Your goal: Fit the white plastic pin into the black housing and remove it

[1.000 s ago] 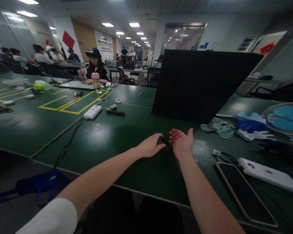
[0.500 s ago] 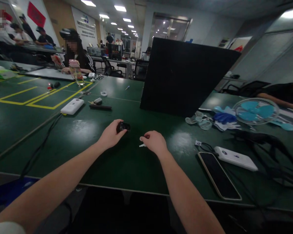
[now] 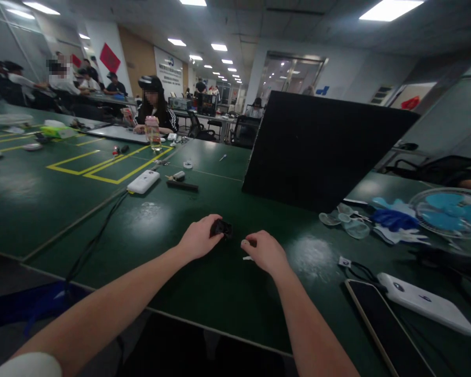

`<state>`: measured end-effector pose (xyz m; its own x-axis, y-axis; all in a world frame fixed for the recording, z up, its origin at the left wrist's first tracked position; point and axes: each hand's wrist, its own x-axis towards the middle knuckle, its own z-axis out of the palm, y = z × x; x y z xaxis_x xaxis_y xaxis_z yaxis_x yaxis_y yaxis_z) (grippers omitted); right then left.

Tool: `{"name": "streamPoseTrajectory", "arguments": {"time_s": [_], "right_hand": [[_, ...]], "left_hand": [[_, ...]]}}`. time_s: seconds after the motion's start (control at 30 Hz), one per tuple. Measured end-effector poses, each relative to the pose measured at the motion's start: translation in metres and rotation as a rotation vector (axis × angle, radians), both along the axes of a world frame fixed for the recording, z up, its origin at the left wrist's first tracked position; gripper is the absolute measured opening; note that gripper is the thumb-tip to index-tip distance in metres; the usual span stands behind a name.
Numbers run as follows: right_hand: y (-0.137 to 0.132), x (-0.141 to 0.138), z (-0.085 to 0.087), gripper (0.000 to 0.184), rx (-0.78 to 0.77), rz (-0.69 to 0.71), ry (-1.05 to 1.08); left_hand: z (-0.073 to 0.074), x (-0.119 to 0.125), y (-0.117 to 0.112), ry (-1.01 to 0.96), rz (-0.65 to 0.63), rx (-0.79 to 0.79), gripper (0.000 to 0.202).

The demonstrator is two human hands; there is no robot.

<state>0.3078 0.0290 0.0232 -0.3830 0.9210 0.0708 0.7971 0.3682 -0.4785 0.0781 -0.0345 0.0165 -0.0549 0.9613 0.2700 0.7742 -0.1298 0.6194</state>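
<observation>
My left hand (image 3: 199, 240) rests on the dark green table (image 3: 220, 283) with its fingers closed around a small black object (image 3: 222, 228). Close to its right, my right hand (image 3: 265, 252) is curled, pinching a small white piece (image 3: 245, 244) at its fingertips; another white bit shows just under the hand. The two hands are a short gap apart. Both forearms reach in from the lower edge.
A tall black panel (image 3: 322, 149) stands behind the hands. A phone (image 3: 384, 324) and white power bank (image 3: 424, 303) with cable lie right. A blue fan (image 3: 451, 207), blue gloves (image 3: 392, 220), another power bank (image 3: 143, 181). People sit at far tables.
A second ago my right hand was open, palm up, beside the left. It has since turned over and closed on a small white piece. The camera view has shifted; the left hand keeps its black object.
</observation>
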Motion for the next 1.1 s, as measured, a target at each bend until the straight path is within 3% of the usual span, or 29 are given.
{"name": "streamPoseTrajectory", "arguments": {"time_s": [0.1,0.3,0.43,0.6,0.7,0.77,0.87,0.97,1.03,1.1], "right_hand": [[0.0,0.001,0.0,0.014,0.045,0.044,0.045],[-0.014,-0.012,0.016,0.022,0.041,0.179,0.344],[-0.023,-0.027,0.016,0.02,0.168,0.328,0.243],[-0.023,-0.025,0.022,0.026,0.279,0.208,0.188],[-0.017,-0.003,0.032,0.026,0.23,0.199,0.235],[-0.012,0.014,0.033,0.029,0.121,0.297,0.189],[-0.005,0.029,0.025,0.042,0.018,0.344,0.019],[-0.001,0.027,0.014,0.025,0.001,0.268,-0.098],[-0.002,0.02,0.01,0.018,0.029,0.2,-0.063],[-0.005,0.012,0.009,0.019,0.04,0.113,0.101]], "left_hand": [[0.003,0.002,-0.002,0.009,-0.016,-0.014,0.047],[0.006,0.007,-0.004,0.054,-0.09,-0.028,0.046],[0.006,0.01,-0.006,-0.015,-0.154,-0.035,0.048],[0.005,0.009,-0.007,-0.101,-0.205,-0.054,0.046],[0.004,0.006,-0.006,-0.1,-0.15,-0.063,0.048],[0.003,0.003,-0.004,-0.086,-0.103,-0.07,0.049],[0.002,-0.001,-0.003,-0.061,-0.047,-0.079,0.048],[0.001,-0.002,-0.003,-0.046,-0.024,-0.082,0.048],[0.0,-0.001,-0.003,-0.035,-0.017,-0.082,0.048],[-0.001,0.001,-0.003,-0.02,-0.021,-0.079,0.048]]}}
